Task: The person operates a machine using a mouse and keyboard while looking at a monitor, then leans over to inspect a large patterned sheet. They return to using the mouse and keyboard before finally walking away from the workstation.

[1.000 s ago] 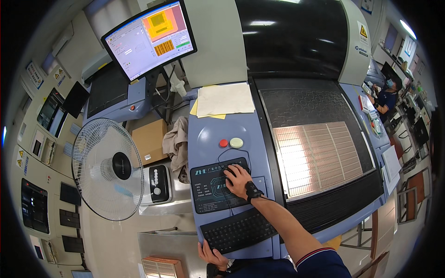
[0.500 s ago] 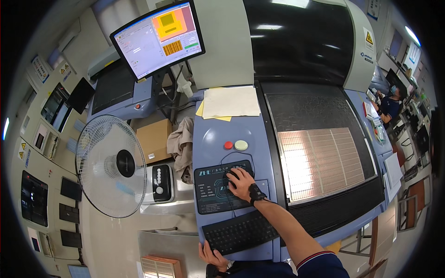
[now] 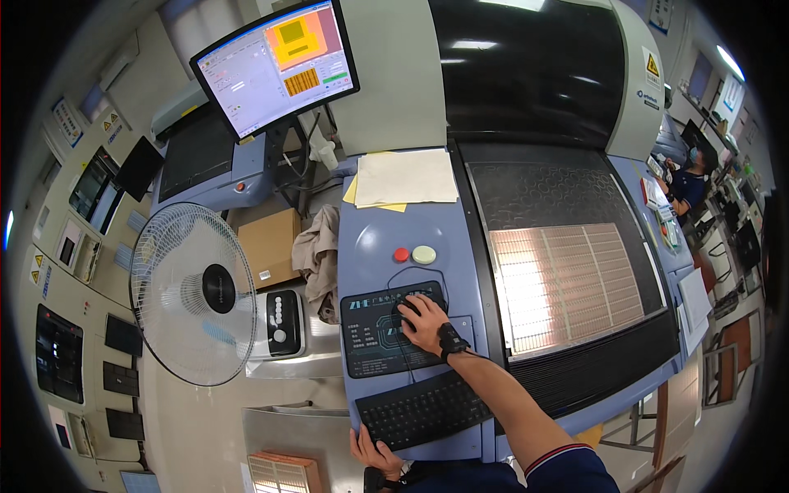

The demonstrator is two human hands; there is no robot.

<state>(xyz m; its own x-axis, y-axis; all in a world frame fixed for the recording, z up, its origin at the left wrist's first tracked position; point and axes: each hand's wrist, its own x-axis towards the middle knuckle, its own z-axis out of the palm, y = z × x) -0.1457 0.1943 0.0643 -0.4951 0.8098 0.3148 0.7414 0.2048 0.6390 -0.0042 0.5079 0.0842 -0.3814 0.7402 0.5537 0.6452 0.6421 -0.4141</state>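
Observation:
My right hand (image 3: 423, 322) is curled over a dark computer mouse (image 3: 404, 309), mostly hidden under the palm. The mouse is on a black printed mat (image 3: 374, 345), its cable looping up and around. A black band circles my right wrist. Below the mat lies a black keyboard (image 3: 423, 411), its right end partly behind my forearm. My left hand (image 3: 376, 456) rests at the keyboard's lower left corner and the console's edge, thumb and fingers apart, part of it out of sight. The tilted monitor (image 3: 279, 70) at the upper left shows a yellow and pink graphic.
Above the mat, the blue console (image 3: 394, 226) has red (image 3: 400, 255) and pale (image 3: 424, 255) buttons and paper sheets (image 3: 407, 177). At right, a copper-coloured panel (image 3: 567, 287) lies on the machine bed. A fan (image 3: 218, 287), carton (image 3: 271, 246) and cloth (image 3: 316, 255) stand left. Another person (image 3: 686, 181) sits far right.
The whole view has shifted slightly, with the scene a little further left. My right hand stays on the mouse and my left hand at the keyboard corner.

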